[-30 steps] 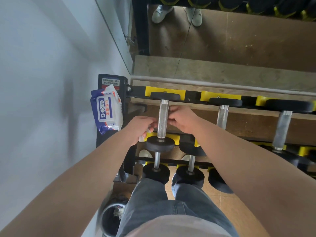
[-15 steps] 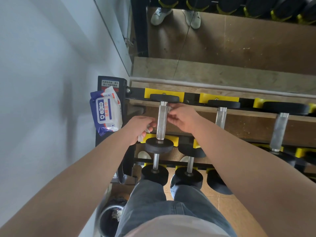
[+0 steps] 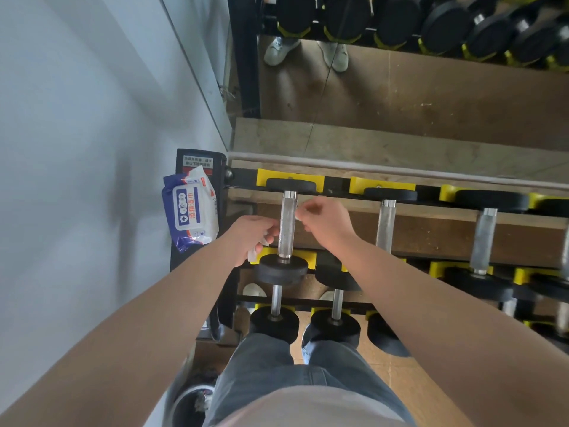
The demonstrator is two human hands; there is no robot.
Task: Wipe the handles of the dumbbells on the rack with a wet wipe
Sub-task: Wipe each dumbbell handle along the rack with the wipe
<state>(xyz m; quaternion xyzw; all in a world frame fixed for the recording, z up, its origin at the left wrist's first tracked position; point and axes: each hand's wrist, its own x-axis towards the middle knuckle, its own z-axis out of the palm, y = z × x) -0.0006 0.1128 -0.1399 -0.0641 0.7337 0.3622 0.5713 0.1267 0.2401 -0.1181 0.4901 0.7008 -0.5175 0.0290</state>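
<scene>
Standing at a black rack (image 3: 336, 184) with yellow cradles, a person reaches both arms out over dumbbells lying in rows. A pale wall (image 3: 77, 149) runs along the outside of the left arm. Beyond the hands a mirror (image 3: 400, 94) reflects a wooden floor, two light shoes and more weights. A blue and white packet of wipes (image 3: 191, 215) leans on the rack's end post just outside the left hand, and a round bin (image 3: 192, 405) sits below the left forearm.

Compared with half a second ago, the left fingers have closed the small gap to the bar, while the right hand keeps its place on the other side.

Between the two hands lies the knurled handle (image 3: 288, 224) of the end dumbbell (image 3: 281, 269). The left hand (image 3: 251, 234) is curled round a white wet wipe (image 3: 253, 255), which hangs out under the palm, its fingertips touching the handle's side. The right hand (image 3: 323, 223) has its fingers curled right beside the handle. A sliver of white shows at their tips, but I cannot tell whether they pinch the wipe.
</scene>
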